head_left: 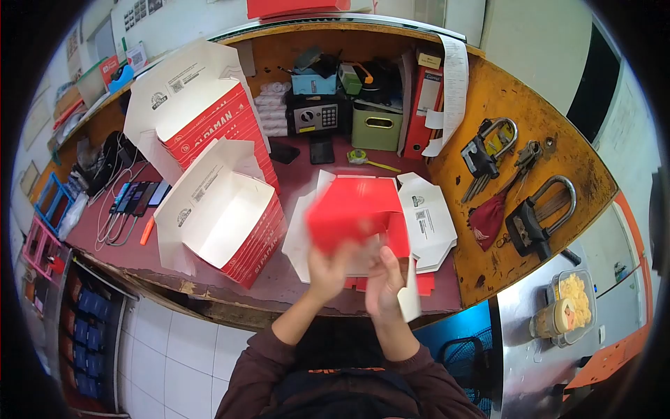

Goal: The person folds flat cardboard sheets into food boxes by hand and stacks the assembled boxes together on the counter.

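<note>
A red box (352, 202), partly blurred, is held up over the near part of the maroon desk (310, 164), in front of the white flat cartons (427, 222). No writing can be made out on its red faces. Its lower left corner is met by the right hand (329, 274), whose fingers are blurred, so how tightly they are closed cannot be told. Its near right side is met by the left hand (385, 288), held half open with the thumb raised. A pale flap (409, 293) is seen beside that hand.

On the flat cartons, a round emblem and a square code are printed, with lines too small to be read. To the left, "SI PAMAN" can be read on the nested front stack (255, 244); on the rear stack (216, 129), "PAMAN" is shown, its first letters unclear. An emblem and code are repeated on both stacks' white flaps. Behind, a keypad safe (315, 117), a green bin (377, 127) and a labelled red binder (423, 105) are lined up; two padlocks are hung at the right.
</note>
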The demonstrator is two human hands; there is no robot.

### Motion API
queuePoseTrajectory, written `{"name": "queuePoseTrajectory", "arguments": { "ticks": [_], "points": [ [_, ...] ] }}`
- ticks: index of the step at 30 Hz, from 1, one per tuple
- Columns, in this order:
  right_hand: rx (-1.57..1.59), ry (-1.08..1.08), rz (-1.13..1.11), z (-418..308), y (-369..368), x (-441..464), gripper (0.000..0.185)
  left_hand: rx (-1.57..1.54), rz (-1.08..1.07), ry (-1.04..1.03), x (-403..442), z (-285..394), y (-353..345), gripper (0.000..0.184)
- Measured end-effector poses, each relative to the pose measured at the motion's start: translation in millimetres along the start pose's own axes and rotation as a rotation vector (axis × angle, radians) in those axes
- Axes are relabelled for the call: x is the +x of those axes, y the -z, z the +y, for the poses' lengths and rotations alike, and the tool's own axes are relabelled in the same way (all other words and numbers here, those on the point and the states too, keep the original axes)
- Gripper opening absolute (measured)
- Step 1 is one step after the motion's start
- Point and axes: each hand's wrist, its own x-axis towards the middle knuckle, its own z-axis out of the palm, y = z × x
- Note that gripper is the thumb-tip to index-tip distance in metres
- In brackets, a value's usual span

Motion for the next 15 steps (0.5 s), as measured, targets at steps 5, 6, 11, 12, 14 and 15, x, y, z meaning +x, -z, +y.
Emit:
{"name": "queuePoseTrajectory", "arguments": {
  "ticks": [5,6,11,12,14,15],
  "points": [
    [-0.421,0.329,0.015,10,20,8,0.035,-0.102,0.028,-0.02,-3,9,2,0.023],
    [-0.3,0.299,-0.01,10,16,5,0.036,0.041,-0.018,-0.073,-7,7,1,0.023],
    [0.262,-0.222,-0.184,-1,21,7,0.038,0.106,-0.013,-0.116,-14,-6,6,0.022],
    [-0.047,0.011,-0.132,0,24,8,0.036,-0.019,0.008,-0.035,-13,-3,7,0.022],
    [-0.687,0.298,-0.035,-5,29,9,0.033,0.058,-0.004,-0.085,-2,3,14,0.023],
    [-0.688,0.296,-0.039,-3,26,7,0.033,0.097,-0.009,-0.109,0,5,16,0.023]
  ]
}}
